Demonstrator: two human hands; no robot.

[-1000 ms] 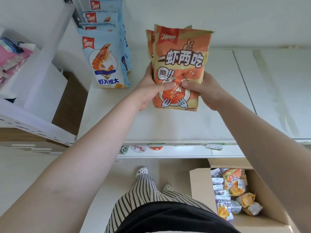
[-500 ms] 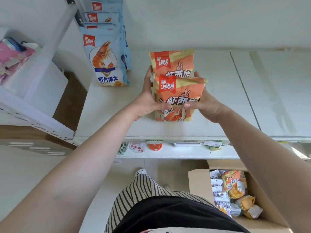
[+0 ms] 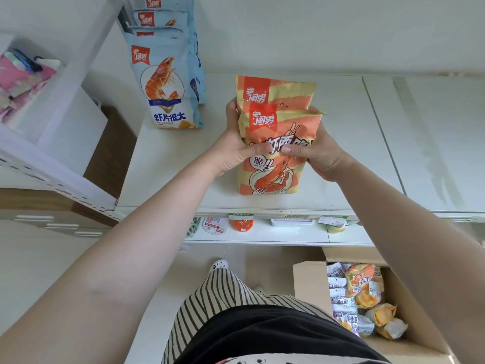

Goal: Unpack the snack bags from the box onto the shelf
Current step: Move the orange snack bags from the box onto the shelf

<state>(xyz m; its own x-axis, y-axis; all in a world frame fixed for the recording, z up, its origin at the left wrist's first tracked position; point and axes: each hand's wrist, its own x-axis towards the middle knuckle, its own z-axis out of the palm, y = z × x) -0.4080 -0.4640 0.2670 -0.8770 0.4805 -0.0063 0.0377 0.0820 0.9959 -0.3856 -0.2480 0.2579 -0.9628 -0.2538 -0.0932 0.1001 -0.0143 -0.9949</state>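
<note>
So two snack bags [image 3: 275, 143] stand mid-frame on the shelf [image 3: 168, 164], one right behind the other, left hand [image 3: 236, 151] and right hand [image 3: 317, 153] on either side. A row of shrimp chip bags [image 3: 165, 82] sits upper left. The box [image 3: 309, 282] is lower right on the floor, more packets [image 3: 362, 298] inside.

We see small round and rectangular price tags [image 3: 242, 224] along the lower ledge, and pink packets [image 3: 19, 82] on the white rack at left.
</note>
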